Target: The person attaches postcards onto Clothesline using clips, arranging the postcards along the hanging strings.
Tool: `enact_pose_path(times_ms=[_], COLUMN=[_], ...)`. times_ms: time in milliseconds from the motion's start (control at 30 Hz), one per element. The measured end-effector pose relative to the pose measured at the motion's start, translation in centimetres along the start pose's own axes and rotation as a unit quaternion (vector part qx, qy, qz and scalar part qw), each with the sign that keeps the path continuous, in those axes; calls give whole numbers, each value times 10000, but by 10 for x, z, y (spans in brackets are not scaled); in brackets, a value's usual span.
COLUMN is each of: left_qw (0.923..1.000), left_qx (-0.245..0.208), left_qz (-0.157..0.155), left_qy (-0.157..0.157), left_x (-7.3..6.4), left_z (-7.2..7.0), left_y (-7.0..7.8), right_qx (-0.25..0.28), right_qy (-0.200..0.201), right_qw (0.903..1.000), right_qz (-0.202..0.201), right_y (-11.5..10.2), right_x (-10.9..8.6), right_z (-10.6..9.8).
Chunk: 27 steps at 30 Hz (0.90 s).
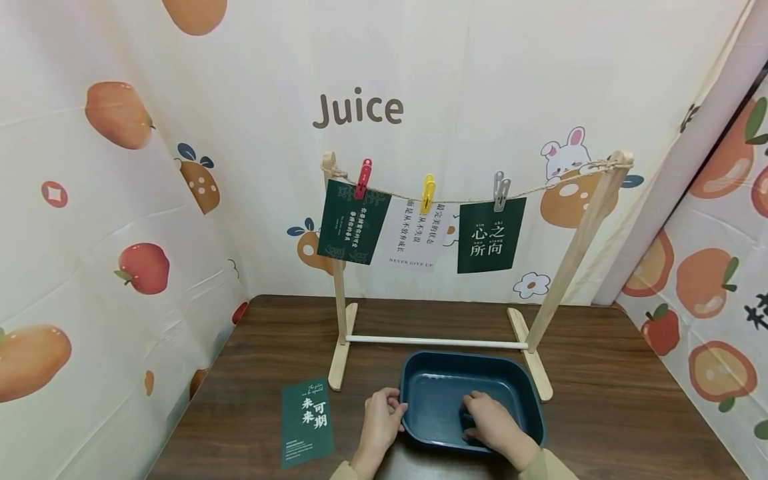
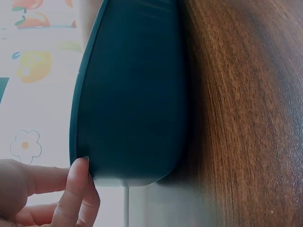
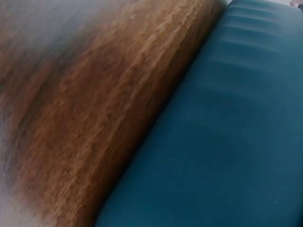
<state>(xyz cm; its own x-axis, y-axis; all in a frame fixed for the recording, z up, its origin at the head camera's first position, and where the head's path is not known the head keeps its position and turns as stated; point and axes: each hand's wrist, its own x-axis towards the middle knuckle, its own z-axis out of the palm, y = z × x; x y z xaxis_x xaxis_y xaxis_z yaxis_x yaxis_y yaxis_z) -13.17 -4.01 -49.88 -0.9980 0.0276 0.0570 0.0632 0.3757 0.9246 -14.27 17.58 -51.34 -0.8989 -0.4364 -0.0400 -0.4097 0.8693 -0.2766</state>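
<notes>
A dark blue plastic basin [image 1: 441, 400] stands on the table in the head view. My left hand [image 1: 383, 417] pinches its left rim between thumb and fingers; the left wrist view shows these fingers [image 2: 78, 182] at the rim too. My right hand [image 1: 495, 427] reaches inside the basin with bent fingers near the floor. Something dark shows between its thumb and fingers, but whether that is an object or shadow is unclear. The right wrist view shows only the basin's outer wall [image 3: 227, 123] and the table. Left of my left hand lies a green printed card [image 1: 307, 423].
Behind the basin stands a wooden frame [image 1: 576, 257] with a string across it. A red clothespin [image 1: 363, 179], a yellow clothespin [image 1: 428, 195] and a grey clothespin [image 1: 501, 193] hold a green card [image 1: 351, 227], a white card [image 1: 411, 250] and another green card [image 1: 489, 257].
</notes>
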Motion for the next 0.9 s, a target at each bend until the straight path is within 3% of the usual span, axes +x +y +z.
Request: enact_pose_path(times_ms=[400,667,900], left_qw=[9999,9995,9945], left_qx=[96,-256,616], left_qz=[-48,-47,96], left_qy=[-14,191,839], left_x=[0,-6,-9], left_z=[-1,-2,-12], left_y=[0,-8,-15], right_qx=[-35,185,472], right_qy=[-41,-67,252], right_qw=[9998,9998,9985], right_qz=[-165,4,114], right_y=[-3,-6,-10], right_x=[3,0,-4], right_z=[2,-3,-11])
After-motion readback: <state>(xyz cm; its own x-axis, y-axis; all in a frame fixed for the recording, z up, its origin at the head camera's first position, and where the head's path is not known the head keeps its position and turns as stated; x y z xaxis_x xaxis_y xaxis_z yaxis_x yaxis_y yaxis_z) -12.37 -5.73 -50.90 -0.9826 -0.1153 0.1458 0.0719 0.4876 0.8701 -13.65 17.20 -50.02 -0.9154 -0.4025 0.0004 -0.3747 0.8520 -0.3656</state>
